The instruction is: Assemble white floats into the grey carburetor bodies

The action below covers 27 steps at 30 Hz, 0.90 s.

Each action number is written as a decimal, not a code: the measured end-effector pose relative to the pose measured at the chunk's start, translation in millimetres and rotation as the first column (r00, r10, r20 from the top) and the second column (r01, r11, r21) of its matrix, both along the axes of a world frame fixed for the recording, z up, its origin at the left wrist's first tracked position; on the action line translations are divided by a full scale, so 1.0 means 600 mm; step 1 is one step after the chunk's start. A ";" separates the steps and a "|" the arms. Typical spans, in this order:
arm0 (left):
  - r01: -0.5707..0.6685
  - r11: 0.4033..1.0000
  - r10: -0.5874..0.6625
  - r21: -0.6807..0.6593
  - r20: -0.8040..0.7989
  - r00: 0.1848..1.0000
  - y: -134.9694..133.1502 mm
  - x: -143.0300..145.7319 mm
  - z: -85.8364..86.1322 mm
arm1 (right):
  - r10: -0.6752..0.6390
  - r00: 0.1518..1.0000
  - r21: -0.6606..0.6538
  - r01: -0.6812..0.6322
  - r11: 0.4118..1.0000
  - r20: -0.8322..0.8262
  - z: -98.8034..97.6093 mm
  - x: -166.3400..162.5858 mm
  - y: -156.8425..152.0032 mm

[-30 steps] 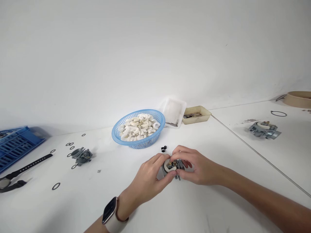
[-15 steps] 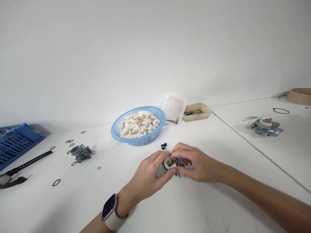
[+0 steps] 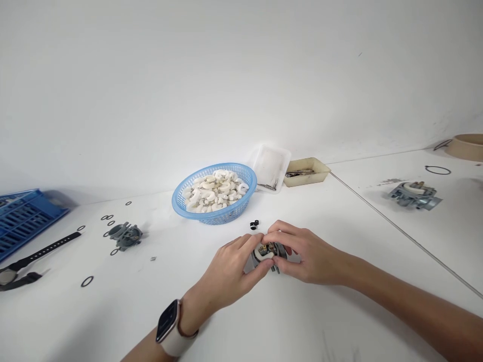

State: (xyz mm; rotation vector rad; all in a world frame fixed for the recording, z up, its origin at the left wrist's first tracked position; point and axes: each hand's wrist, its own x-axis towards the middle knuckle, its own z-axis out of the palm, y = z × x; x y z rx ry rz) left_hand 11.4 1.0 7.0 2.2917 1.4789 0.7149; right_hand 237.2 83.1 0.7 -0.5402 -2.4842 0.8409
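Between both hands sits a grey metal carburetor [image 3: 278, 250] on the white table, its brass jets facing up. A white curved float [image 3: 264, 255] lies in its open side. My left hand [image 3: 236, 269] is closed on the left side, thumb on the float's near edge and fingertips at its far edge. From the right, my right hand [image 3: 307, 254] grips the carburetor, with its thumb and forefinger also at the float. The fingers hide parts of the body. A small black part [image 3: 254, 225] lies just beyond the hands.
A blue basket [image 3: 177, 203] full of white floats stands behind. Beside it are a white tray [image 3: 270, 166] and a beige tray [image 3: 317, 173]. Other carburetors lie left [image 3: 126, 236] and right [image 3: 415, 195]. Black rings, a strap watch [image 3: 49, 251] and a blue crate [image 3: 32, 221] are at left; a thin rod [image 3: 400, 236] crosses the right.
Both hands keep their hold on the carburetor and float, with only slight finger shifts. The whole view has moved a little.
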 end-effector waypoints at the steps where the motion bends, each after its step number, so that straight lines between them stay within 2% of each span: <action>1: 0.001 1.000 -0.001 -0.001 -0.001 1.000 0.000 0.000 0.000 | -0.002 1.000 0.010 0.002 1.000 0.005 0.000 0.000 -0.001; 15: 0.001 1.000 -0.001 0.002 -0.021 1.000 0.000 -0.002 0.001 | -0.006 1.000 0.054 0.005 0.999 0.009 0.004 0.000 -0.001; 27: -0.001 1.000 0.001 -0.005 -0.045 0.999 -0.002 -0.001 0.002 | -0.007 0.999 0.038 0.006 0.999 0.034 0.007 0.001 -0.003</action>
